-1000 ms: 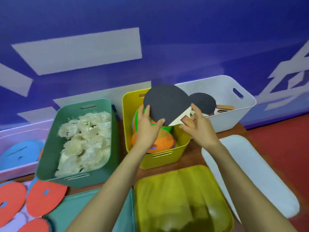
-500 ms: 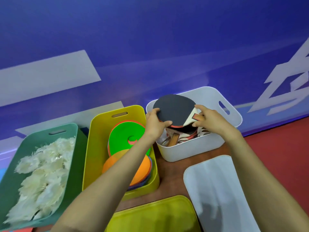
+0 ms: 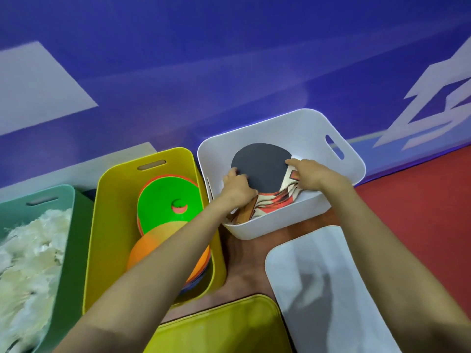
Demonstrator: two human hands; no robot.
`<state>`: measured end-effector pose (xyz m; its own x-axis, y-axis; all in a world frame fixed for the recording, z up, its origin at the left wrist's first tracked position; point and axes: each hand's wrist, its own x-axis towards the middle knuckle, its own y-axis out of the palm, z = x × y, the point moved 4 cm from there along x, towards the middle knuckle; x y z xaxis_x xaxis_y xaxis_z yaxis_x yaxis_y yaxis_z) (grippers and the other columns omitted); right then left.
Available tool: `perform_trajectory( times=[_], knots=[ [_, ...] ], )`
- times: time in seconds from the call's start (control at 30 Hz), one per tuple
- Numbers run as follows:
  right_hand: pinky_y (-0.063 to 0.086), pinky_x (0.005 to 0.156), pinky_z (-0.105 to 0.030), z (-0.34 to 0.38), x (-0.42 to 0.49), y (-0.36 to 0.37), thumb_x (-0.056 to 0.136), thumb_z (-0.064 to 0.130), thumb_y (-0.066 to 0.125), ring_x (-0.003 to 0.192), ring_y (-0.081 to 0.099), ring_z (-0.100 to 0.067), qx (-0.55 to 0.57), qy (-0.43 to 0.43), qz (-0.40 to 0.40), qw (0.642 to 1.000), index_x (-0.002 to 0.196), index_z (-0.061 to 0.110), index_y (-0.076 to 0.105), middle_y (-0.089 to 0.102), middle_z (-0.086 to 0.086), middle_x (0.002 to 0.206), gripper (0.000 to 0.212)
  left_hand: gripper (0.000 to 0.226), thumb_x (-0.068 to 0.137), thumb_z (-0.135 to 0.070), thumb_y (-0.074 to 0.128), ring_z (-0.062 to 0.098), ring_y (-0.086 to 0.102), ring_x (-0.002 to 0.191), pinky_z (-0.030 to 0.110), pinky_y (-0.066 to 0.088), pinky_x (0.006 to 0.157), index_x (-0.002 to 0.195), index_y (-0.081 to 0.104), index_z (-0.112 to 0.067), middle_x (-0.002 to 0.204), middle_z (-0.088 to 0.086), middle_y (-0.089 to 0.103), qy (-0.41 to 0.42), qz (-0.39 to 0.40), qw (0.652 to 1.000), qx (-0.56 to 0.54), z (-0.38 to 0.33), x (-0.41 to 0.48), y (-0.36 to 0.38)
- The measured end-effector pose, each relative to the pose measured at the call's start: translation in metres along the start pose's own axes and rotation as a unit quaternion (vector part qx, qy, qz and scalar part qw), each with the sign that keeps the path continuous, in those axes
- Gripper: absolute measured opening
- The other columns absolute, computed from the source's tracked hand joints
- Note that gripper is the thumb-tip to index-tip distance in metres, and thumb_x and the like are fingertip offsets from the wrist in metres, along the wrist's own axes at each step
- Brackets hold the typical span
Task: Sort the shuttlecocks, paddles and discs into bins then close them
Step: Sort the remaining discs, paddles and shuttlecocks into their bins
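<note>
black-faced paddle (image 3: 260, 167) | atop paddle pile (image 3: 279, 202) | inside open white bin (image 3: 308, 126)

Matt rubber-like paddle (image 3: 260, 169), seemingly smooth plastic bin (image 3: 280, 225)

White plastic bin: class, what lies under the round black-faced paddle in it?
Under the round black-faced paddle, red-and-white paddle edges and a brown wooden handle show inside the white plastic bin. Their number and the bin's floor are covered by it, the left hand and the right hand.

Blue wall (image 3: 229, 59) rises behind a brown table (image 3: 244, 271) and red floor (image 3: 420, 212).
</note>
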<state>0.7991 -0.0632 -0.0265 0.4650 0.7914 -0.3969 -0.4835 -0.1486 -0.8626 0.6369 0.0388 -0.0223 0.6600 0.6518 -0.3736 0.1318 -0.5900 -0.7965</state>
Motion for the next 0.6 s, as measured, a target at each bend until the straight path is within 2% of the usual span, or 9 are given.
perform_trajectory(
  times=[0.07, 0.2, 0.27, 0.33, 0.4, 0.53, 0.6],
  knots=[
    [0.039, 0.098, -0.038, 0.002, 0.0, 0.0, 0.094, 0.009, 0.047, 0.119, 0.047, -0.031, -0.004, 0.006, -0.029, 1.0, 0.144, 0.021, 0.032, 0.047, -0.014, 0.135, 0.053, 0.042, 0.086, -0.021, 0.06, 0.027, 0.042, 0.121, 0.031, 0.036, 0.1, 0.123, 0.055, -0.002, 0.133, 0.013, 0.043, 0.026, 0.008, 1.0, 0.014, -0.003, -0.001, 0.0],
    [0.042, 0.101, -0.042, 0.016, -0.013, 0.001, 0.089, 0.011, 0.056, 0.12, 0.045, -0.031, -0.038, 0.021, -0.025, 0.999, 0.141, 0.021, 0.037, 0.043, -0.012, 0.134, 0.056, 0.033, 0.085, -0.018, 0.058, 0.025, 0.053, 0.103, 0.027, 0.041, 0.08, 0.114, 0.06, -0.002, 0.119, 0.013, 0.056, 0.05, 0.032, 0.998, 0.027, -0.002, -0.01, -0.007],
    [0.041, 0.099, -0.04, 0.034, -0.028, -0.004, 0.09, 0.014, 0.058, 0.122, 0.043, -0.03, -0.04, 0.015, -0.054, 0.998, 0.138, 0.019, 0.04, 0.041, -0.011, 0.136, 0.052, 0.031, 0.086, -0.016, 0.058, 0.027, 0.056, 0.103, 0.029, 0.043, 0.081, 0.113, 0.063, -0.002, 0.117, 0.014, 0.061, 0.057, 0.017, 0.998, 0.018, -0.003, -0.021, -0.016],
    [0.041, 0.099, -0.038, 0.06, -0.051, -0.009, 0.091, 0.018, 0.058, 0.125, 0.041, -0.027, -0.023, -0.012, -0.094, 0.995, 0.138, 0.018, 0.042, 0.042, -0.008, 0.138, 0.05, 0.033, 0.089, -0.017, 0.058, 0.026, 0.053, 0.115, 0.028, 0.041, 0.092, 0.12, 0.06, -0.006, 0.125, 0.01, 0.059, 0.075, -0.024, 0.997, -0.007, -0.004, -0.042, -0.03],
    [0.039, 0.102, -0.038, 0.092, -0.078, -0.009, 0.092, 0.02, 0.057, 0.126, 0.04, -0.025, 0.005, -0.068, -0.132, 0.989, 0.137, 0.019, 0.043, 0.043, -0.006, 0.14, 0.047, 0.035, 0.09, -0.02, 0.058, 0.021, 0.05, 0.119, 0.025, 0.037, 0.095, 0.124, 0.058, -0.012, 0.131, 0.005, 0.056, 0.101, -0.089, 0.99, -0.026, 0.0, -0.068, -0.047],
    [0.033, 0.104, -0.035, 0.163, -0.126, 0.0, 0.092, 0.022, 0.056, 0.128, 0.037, -0.022, 0.025, -0.19, -0.172, 0.966, 0.134, 0.018, 0.047, 0.047, -0.003, 0.135, 0.043, 0.032, 0.088, -0.022, 0.061, 0.021, 0.049, 0.118, 0.027, 0.035, 0.095, 0.12, 0.059, -0.017, 0.125, 0.002, 0.057, 0.149, -0.213, 0.965, -0.017, 0.038, -0.137, -0.077],
    [0.029, 0.105, -0.033, 0.203, -0.15, 0.01, 0.091, 0.022, 0.057, 0.128, 0.037, -0.02, 0.023, -0.241, -0.18, 0.953, 0.134, 0.018, 0.048, 0.048, -0.002, 0.134, 0.044, 0.03, 0.087, -0.023, 0.063, 0.023, 0.05, 0.115, 0.031, 0.035, 0.097, 0.116, 0.061, -0.016, 0.12, 0.003, 0.059, 0.134, -0.261, 0.956, 0.003, 0.077, -0.174, -0.089]
  ],
)
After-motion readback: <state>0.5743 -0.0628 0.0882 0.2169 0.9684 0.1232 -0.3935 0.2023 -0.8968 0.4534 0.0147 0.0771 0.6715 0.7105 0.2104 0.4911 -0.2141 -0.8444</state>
